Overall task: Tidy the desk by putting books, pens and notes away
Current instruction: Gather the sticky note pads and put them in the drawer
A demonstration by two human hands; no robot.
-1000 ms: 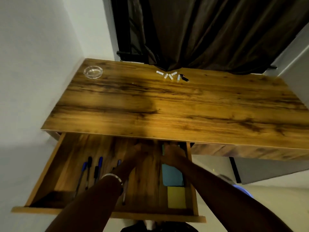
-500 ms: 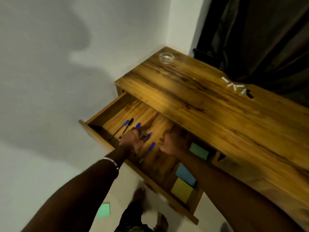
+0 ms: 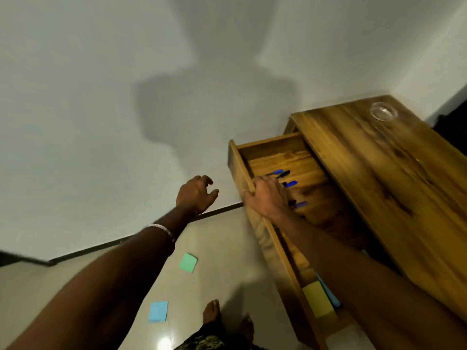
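Observation:
The wooden desk's drawer (image 3: pixel 262 226) stands pulled out. Several blue and black pens (image 3: pixel 283 174) lie inside it at the far end. A yellow note pad (image 3: pixel 317 300) and a blue one (image 3: pixel 328 293) lie at the near end, partly under my right forearm. My right hand (image 3: pixel 267 195) grips the drawer's front edge, fingers curled over into the drawer. My left hand (image 3: pixel 195 194) hovers in the air left of the drawer with loosely curled fingers and holds nothing. On the floor lie a green note (image 3: pixel 188 262) and a light blue note (image 3: pixel 158 311).
The desk top (image 3: pixel 394 188) runs along the right, with a glass ashtray (image 3: pixel 383 111) near its far corner. A white wall with a dark skirting board stands behind the drawer. My bare feet (image 3: pixel 227 322) are on the pale tiled floor below.
The view has swung left toward the wall and floor. My left hand came out of the drawer into the air. My right hand moved from inside the drawer to its front edge.

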